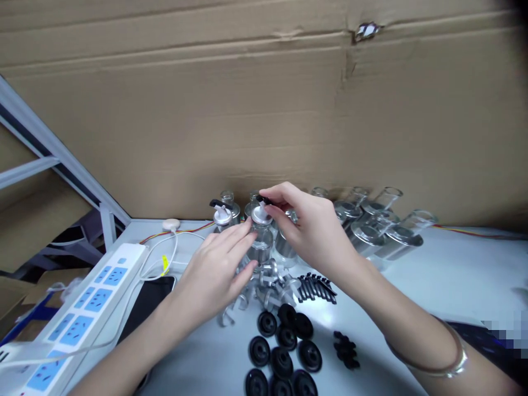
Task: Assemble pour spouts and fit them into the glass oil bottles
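My right hand pinches a small black lever between thumb and fingertips, at the top of a silvery-white stopper. That stopper sits on the neck of an upright clear glass bottle. Beside this bottle is my left hand, its fingers stretched out and thumb apart, the fingertips at the bottle's left side. Just left stands another bottle with a similar stopper and black lever. Loose silvery stopper parts lie in front of the bottle.
More glass bottles stand right and behind, before a cardboard wall. Nearer are slim black levers, round black discs and small black pieces. A power strip, white cable and dark phone lie left.
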Available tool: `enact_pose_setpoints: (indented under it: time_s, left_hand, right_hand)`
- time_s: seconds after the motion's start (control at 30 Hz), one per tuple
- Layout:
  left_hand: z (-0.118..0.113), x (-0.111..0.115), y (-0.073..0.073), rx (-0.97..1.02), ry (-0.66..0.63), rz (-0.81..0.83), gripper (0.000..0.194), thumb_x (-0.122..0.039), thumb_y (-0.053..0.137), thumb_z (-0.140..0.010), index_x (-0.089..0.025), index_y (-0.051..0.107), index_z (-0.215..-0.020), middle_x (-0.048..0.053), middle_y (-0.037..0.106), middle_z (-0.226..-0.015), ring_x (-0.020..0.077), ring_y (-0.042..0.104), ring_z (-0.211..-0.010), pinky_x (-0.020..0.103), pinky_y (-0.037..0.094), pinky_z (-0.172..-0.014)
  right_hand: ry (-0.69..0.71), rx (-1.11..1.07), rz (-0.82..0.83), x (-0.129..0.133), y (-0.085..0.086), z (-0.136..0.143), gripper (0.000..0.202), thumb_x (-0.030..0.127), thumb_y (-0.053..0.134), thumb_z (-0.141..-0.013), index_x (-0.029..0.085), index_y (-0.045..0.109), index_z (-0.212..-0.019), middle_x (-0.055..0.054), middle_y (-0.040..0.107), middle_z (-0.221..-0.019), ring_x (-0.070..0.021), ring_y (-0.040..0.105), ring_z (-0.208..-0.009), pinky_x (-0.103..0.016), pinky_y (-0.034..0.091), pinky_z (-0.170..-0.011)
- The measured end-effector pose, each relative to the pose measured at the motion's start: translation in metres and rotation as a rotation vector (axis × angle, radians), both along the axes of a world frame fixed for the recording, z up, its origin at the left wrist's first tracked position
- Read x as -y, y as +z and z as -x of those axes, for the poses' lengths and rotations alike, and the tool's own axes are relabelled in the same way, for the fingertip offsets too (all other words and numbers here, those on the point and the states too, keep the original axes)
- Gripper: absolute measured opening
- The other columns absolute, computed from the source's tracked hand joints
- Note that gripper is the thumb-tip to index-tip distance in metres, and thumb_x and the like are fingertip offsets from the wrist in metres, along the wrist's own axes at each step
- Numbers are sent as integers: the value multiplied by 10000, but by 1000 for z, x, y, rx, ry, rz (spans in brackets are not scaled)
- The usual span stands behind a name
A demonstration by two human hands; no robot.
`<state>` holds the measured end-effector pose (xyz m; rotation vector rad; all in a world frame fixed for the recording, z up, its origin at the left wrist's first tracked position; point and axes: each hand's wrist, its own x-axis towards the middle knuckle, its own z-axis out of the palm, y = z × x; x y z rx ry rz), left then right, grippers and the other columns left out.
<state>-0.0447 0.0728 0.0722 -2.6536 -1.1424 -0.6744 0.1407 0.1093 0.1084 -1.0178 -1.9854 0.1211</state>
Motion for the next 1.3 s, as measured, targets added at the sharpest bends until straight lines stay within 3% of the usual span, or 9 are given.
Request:
enact_pose_setpoints:
  time_s: [0.23, 0.47, 0.67, 0.83, 1.3]
  left_hand:
    - [-5, 0, 6, -27, 8, -54, 338, -211, 462, -930, -77, 536, -1232, 168, 607, -1271, 272, 600, -1147, 425, 534, -870]
    - [-9, 4, 14, -149, 77, 8, 418, -208, 481, -916, -118, 475, -1324, 148, 558, -1342, 306, 544, -1227, 441, 516, -864]
    - [-9, 7, 16, -173, 151, 135, 438, -254, 473, -936, -194, 434, -1368, 97, 492, -1413, 260, 495, -1286, 418, 491, -923]
    - [-11, 6, 15, -206, 148, 171, 456, -260, 473, -934, -186, 418, -1381, 132, 461, -1432, 274, 478, -1302, 439, 494, -906]
    - [-23, 14, 0, -234, 225, -53, 442, -228, 437, -928, -129, 447, -1359, 172, 523, -1368, 265, 548, -1231, 412, 486, -858]
  right_hand:
    - [-24, 120, -22, 0, -4, 1, 215, 111, 490, -889, 177, 629, -1039, -60, 736, -948, -190, 701, -850, -284, 521, -727]
    - [-98, 212, -84, 4, -6, 8, 240, 139, 455, -915, 192, 640, -1059, -70, 739, -952, -188, 704, -809, -270, 519, -675]
    - [-127, 178, -161, 6, -10, 11, 206, 171, 466, -923, 209, 633, -1039, -60, 740, -922, -175, 698, -741, -262, 523, -615]
    - [-127, 170, -172, 9, -14, 12, 214, 150, 479, -912, 210, 631, -1050, -59, 735, -923, -178, 696, -767, -266, 527, -632]
    - [-75, 208, -133, 0, -19, 8, 272, 134, 431, -909, 187, 639, -1074, -66, 720, -925, -184, 677, -796, -266, 491, -667]
